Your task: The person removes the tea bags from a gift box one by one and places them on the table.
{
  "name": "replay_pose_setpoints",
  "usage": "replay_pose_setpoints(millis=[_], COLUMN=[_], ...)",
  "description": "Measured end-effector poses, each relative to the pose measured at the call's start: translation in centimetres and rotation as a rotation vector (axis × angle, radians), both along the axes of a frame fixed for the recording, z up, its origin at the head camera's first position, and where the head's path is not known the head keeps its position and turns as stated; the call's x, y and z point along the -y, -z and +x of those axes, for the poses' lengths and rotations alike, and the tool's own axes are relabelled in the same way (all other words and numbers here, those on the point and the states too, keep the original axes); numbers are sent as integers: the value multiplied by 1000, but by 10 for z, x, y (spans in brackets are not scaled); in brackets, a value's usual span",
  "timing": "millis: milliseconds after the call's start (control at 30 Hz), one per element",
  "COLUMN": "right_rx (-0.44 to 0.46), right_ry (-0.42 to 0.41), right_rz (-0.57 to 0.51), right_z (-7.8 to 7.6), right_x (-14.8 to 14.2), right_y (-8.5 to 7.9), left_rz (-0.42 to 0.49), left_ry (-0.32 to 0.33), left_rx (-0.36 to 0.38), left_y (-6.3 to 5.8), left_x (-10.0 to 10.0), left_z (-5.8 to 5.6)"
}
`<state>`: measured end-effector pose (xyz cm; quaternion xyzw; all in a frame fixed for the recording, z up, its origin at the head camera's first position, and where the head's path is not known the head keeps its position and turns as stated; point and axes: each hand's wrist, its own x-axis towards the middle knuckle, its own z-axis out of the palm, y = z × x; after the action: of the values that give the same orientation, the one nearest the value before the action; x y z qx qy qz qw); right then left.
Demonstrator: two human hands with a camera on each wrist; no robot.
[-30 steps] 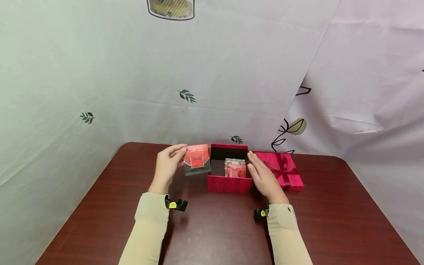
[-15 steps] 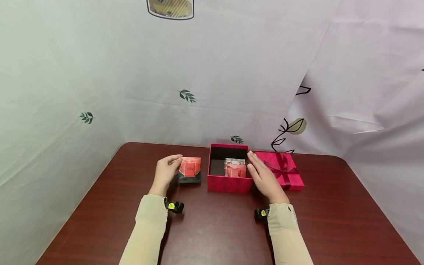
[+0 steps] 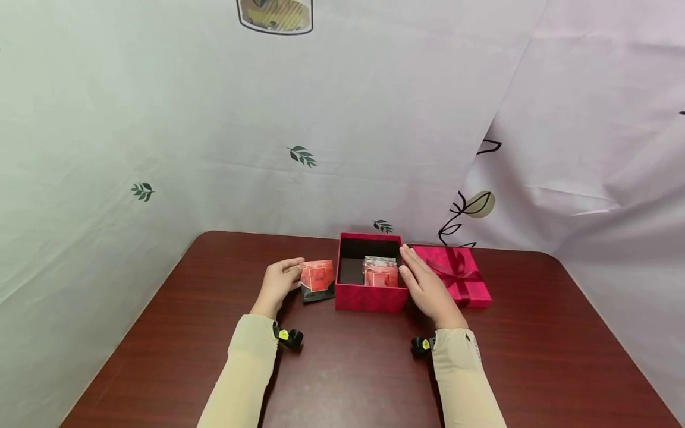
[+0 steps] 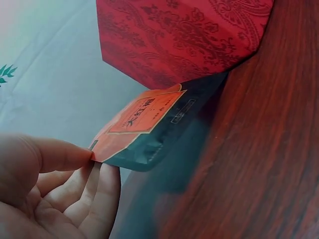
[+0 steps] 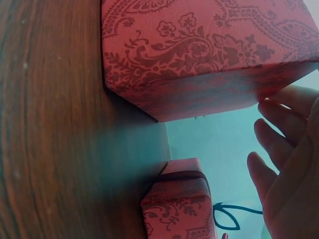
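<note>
Between thumb and fingers, my left hand (image 3: 278, 286) pinches the left edge of a flat red-and-dark-green sachet (image 3: 317, 279) with a framed label. The sachet (image 4: 144, 119) leans at a slant just left of an open red patterned box (image 3: 371, 298), its far edge at the box wall in the left wrist view. Inside the box, several similar sachets (image 3: 380, 274) sit in the right half, and the dark left half shows its bottom. My right hand (image 3: 428, 288) rests with extended fingers along the box's right rim; its fingertips touch the upper side wall (image 5: 219, 89).
A red lid (image 3: 455, 273) with a dark ribbon bow lies right of the box. All stands near the back edge of a reddish-brown wooden table (image 3: 353, 374), with a pale printed cloth (image 3: 342, 119) hanging behind.
The left hand lowered the sachet from beside the box's rim toward the table on the left, then moved it slightly right, tilted, against the box. The right hand and box have stayed put.
</note>
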<state>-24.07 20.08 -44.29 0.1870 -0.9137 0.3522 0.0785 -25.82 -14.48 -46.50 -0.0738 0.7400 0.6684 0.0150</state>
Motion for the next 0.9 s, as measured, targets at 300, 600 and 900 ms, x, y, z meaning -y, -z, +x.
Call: replay_pose_setpoints(millis=[300, 600, 900], right_rx=[-20, -29, -17], right_ry=[-13, -8, -4], right_rz=[26, 28, 21], right_z=[1, 0, 0], right_x=[0, -1, -1], right_y=[2, 1, 2], left_rz=[-40, -109, -216], left_ry=[95, 168, 158], left_rx=[2, -25, -70], left_y=[3, 3, 3], left_x=[-3, -5, -3], left_z=[-1, -1, 0])
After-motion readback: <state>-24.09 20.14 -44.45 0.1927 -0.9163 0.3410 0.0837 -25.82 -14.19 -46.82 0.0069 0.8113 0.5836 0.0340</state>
